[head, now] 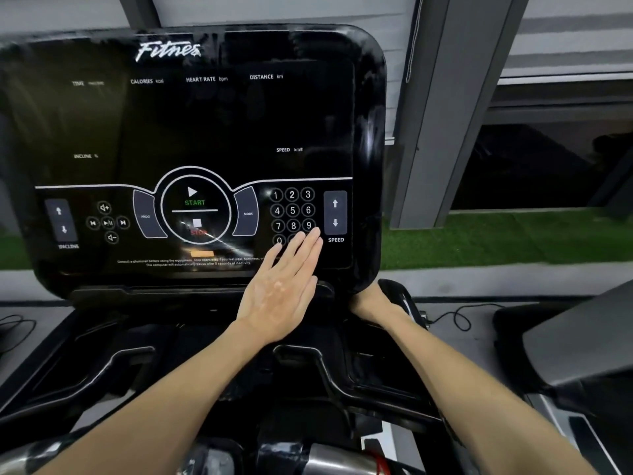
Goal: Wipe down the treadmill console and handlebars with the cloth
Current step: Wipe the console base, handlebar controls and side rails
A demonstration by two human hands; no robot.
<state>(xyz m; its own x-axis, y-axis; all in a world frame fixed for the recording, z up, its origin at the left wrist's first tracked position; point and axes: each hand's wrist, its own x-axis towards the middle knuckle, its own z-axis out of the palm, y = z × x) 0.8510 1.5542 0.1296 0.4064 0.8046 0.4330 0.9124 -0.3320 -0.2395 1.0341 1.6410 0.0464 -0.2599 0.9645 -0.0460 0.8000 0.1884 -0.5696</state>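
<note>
Fingers point(310, 245) straight, flat on console point(205, 132), left hand point(279, 296)

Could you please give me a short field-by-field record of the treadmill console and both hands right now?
console: black, screen dark, printed labels showing
left hand: flat, fingers straight, fingertips over the lower rows of the number keypad
right hand: at the console's lower right corner, fingers hidden
cloth: not in view
</note>
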